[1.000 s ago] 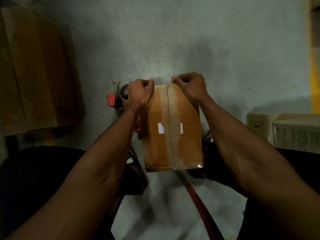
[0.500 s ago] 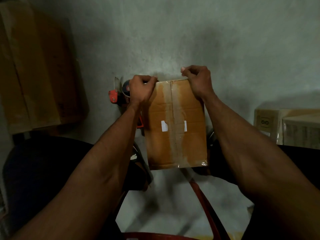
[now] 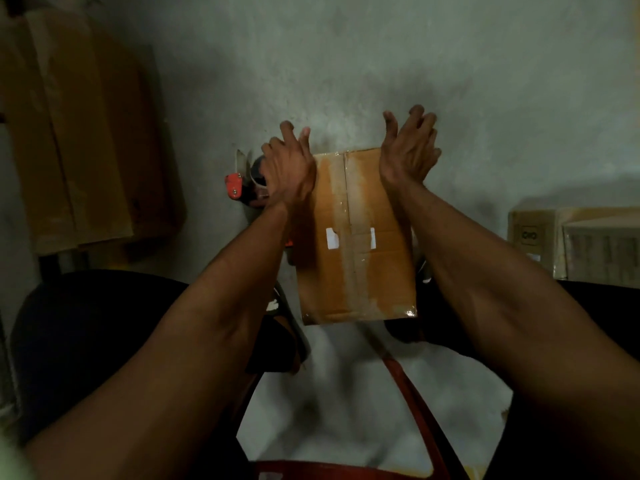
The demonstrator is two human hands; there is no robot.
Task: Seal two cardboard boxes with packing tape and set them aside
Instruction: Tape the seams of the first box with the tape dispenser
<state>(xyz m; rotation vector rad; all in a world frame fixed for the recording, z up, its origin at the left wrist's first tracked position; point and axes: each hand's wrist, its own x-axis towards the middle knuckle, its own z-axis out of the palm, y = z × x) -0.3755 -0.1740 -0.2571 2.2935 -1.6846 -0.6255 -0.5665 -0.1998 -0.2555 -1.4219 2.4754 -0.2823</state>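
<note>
Cardboard box (image 3: 356,237) lies flat on the concrete floor (image 3: 485,81), directly between the two hands, with clear packing tape (image 3: 341,188) already run along its centre seam. Left hand (image 3: 291,168) and right hand (image 3: 408,150) are both spread wide at the far corners, fingers straight, gripping nothing; whether the palms touch the box cannot be told. The tape dispenser (image 3: 242,181) rests just left of the left hand. Judged step: sealing of this box is complete. Next move: grasp both sides and shift the box aside, probably toward the boxes (image 3: 581,247) right of the right hand.

flattened cardboard (image 3: 79,143), red chair frame (image 3: 408,386)
</note>
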